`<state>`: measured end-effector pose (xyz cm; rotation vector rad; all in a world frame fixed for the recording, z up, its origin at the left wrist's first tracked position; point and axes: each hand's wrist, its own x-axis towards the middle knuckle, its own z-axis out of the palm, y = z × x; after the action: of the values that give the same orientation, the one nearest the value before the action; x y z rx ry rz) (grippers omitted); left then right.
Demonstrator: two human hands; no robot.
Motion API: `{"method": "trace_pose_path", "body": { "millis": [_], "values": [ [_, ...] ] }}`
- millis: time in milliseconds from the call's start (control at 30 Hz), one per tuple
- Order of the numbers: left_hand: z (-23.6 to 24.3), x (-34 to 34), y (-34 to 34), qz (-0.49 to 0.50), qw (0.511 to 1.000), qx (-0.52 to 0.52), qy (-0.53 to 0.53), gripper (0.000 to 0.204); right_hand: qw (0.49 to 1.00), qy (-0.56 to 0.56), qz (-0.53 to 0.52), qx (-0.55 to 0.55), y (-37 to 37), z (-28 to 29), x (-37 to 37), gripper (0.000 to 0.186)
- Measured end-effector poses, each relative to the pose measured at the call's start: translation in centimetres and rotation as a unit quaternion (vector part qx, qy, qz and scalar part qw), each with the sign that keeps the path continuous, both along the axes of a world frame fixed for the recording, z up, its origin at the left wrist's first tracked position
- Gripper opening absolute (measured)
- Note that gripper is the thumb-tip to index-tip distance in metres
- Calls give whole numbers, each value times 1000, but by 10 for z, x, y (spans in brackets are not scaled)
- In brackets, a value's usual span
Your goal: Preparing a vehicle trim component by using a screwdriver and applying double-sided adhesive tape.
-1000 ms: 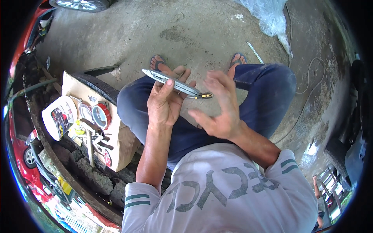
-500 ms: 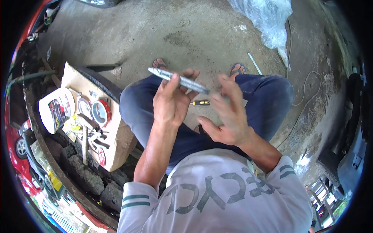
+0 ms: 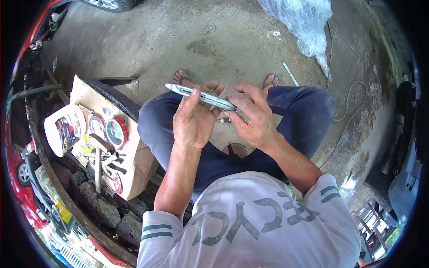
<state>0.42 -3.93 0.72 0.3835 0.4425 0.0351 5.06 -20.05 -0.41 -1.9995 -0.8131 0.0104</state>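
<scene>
A slim silver-grey utility knife [image 3: 203,96], with a slot along its body, lies slantwise before me, its pointed end to the left. My left hand [image 3: 193,118] grips its middle from below, thumb on the near side and fingers behind. At the knife's right end, the fingers and thumb of my right hand [image 3: 254,118] close around the tip. Beneath the hands, a screwdriver [image 3: 225,120] with a yellow-and-black handle lies between my legs, partly hidden by my right hand.
On my left a cardboard-topped box [image 3: 134,165] bears a white tub [image 3: 65,129], a red tape roll [image 3: 117,132], a hammer [image 3: 98,167] and other small tools. Clear plastic sheeting [image 3: 304,22] lies ahead on the right. A cord [image 3: 353,111] curls across the floor.
My right hand, which was apart from the knife and blurred, has moved left and taken hold of its right end. My left hand has shifted slightly left with the knife.
</scene>
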Motion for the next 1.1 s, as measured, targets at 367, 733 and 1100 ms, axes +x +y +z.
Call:
{"method": "trace_pose_path", "body": {
  "millis": [367,733,1100],
  "values": [
    [4,1,-10,11,991,131,18,60,990,122,-16,74,11,7,-9,37],
    [2,-4,-7,3,994,112,-20,47,987,113,-21,110,7,4,-9,23],
    [0,-1,-8,17,988,148,-32,34,908,353,-32,223,11,-1,-22,23]
  ]
}}
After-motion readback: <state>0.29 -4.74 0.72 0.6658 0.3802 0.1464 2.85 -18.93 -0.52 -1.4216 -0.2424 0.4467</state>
